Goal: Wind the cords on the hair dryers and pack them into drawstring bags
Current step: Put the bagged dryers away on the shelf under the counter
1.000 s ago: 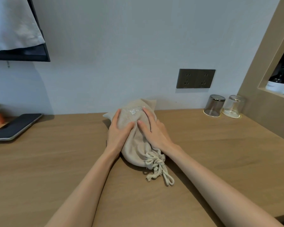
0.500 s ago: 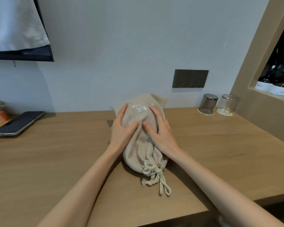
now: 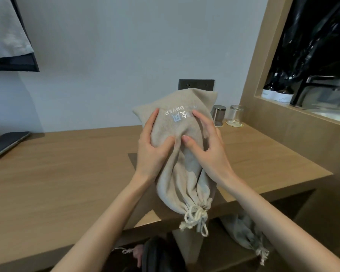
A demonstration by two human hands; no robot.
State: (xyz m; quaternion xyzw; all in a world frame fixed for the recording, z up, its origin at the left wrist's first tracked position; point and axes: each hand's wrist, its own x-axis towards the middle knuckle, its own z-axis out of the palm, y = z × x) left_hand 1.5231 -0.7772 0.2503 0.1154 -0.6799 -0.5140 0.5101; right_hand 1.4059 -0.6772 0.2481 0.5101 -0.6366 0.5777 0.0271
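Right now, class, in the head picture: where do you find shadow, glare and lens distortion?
Head view: the drawstring bag casts a dark shadow on the desk to its left; head view: glare streaks the glossy black wall of the niche; head view: the wide lens slants the wooden panel.

A dark flat phone (image 3: 7, 142) lies at the left end of the long wooden desk (image 3: 67, 173). A smoky glass tumbler (image 3: 218, 114) and a clear one (image 3: 236, 114) stand side by side at the wall, near a dark double socket (image 3: 196, 84).
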